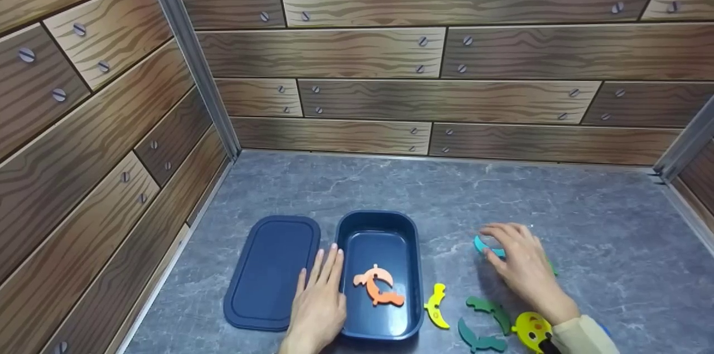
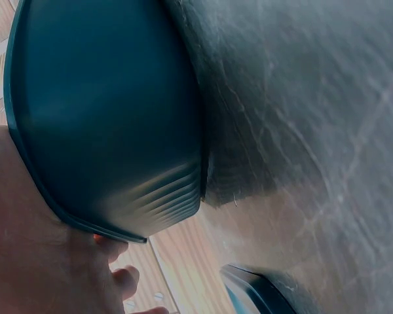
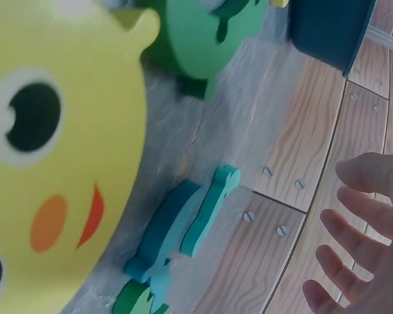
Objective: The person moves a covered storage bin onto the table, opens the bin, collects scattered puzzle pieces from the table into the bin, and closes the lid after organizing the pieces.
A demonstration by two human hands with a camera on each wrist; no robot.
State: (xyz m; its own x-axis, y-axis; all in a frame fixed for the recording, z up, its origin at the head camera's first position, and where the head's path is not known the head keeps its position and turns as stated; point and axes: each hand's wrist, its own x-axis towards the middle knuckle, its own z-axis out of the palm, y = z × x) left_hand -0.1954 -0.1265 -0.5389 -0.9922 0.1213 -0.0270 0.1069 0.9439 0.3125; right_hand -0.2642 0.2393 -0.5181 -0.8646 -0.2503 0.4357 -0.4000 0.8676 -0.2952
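Note:
My left hand [image 1: 319, 309] rests with straight fingers along the left wall of a dark blue box [image 1: 419, 281]. Inside the box lie a light orange curved piece [image 1: 384, 272] and a deeper orange one [image 1: 385, 298]. Over on the right, my right hand [image 1: 521, 262] hovers above a cyan curved piece [image 1: 481, 245], thumb and fingers spread apart. The right wrist view shows that hand's fingers [image 3: 344, 229] loosely bent, clear of the blue piece [image 3: 167, 226] and teal piece [image 3: 209, 209] on the table.
A flat blue lid [image 1: 268, 270] lies left of the box. Right of it are a yellow curved piece [image 1: 437, 306], a green one [image 1: 492, 310], a teal-green one [image 1: 478, 340] and a yellow smiling-face piece [image 1: 529, 329], partly behind the right sleeve [image 1: 585, 337]. Wood-patterned walls enclose the table.

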